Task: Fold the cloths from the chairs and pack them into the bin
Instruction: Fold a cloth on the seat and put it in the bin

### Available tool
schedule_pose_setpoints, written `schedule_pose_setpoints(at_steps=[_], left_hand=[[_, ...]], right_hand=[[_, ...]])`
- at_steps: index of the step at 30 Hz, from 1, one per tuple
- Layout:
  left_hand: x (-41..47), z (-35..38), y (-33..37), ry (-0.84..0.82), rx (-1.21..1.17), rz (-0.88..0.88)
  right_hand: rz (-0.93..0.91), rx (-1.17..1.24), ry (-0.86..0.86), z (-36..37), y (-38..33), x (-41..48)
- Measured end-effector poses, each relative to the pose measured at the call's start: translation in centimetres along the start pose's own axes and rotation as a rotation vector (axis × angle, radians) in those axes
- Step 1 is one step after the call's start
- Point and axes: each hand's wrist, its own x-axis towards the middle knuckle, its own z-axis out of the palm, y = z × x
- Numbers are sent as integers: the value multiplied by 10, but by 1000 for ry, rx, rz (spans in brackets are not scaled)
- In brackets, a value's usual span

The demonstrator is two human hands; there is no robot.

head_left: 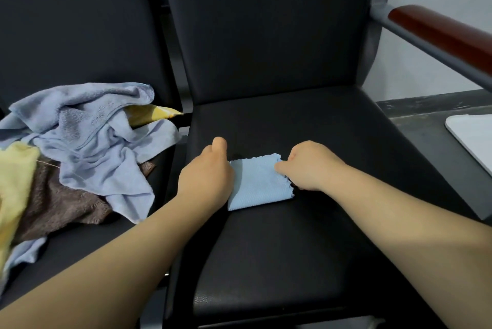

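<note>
A small light-blue cloth [259,182], folded into a rectangle, lies on the black seat of the right chair [306,235]. My left hand [206,176] grips its left edge, fingers curled under the fold and hidden. My right hand [308,166] pinches its right edge near the scalloped hem. On the left chair's seat sits a loose heap: a pale-blue towel [98,136], a brown towel [61,203] under it, and yellow cloths [13,182]. The bin may be the white edge [471,136] at far right, but I cannot tell.
The right chair has a wooden armrest [442,33] on a grey metal bar. A grey floor strip and a pale wall lie beyond it. A narrow gap separates the two seats.
</note>
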Motion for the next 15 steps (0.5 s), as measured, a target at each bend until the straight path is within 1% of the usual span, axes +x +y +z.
schedule_pose_setpoints(at_steps=[2,4,6,8,11,12,13,15], left_hand=[[2,-5,-7,-31,-73,-71],[3,-8,-13,-164,-133,-171],[0,-6,-15,-294,-92,-196],[-3,-6,-12,-315,-119,-208],[-7,-13,-6,-299,-311,-269],[-9,-17,-4,-280,-409,-295],[-11,-24,0,-260,-540,-311],[-16,-41,11,-205,-808,-300]], right_hand=[[1,-10,20,-5,1,-2],[8,-45,-21,-7,-2,-8],[18,-78,-42,-3,-10,-12],[27,-95,-52,0,-19,-14],[17,-69,-70,2,-23,-13],[13,-27,-74,1,-22,-13],[10,68,-93,-4,-20,-15],[1,347,-158,-26,-16,-26]])
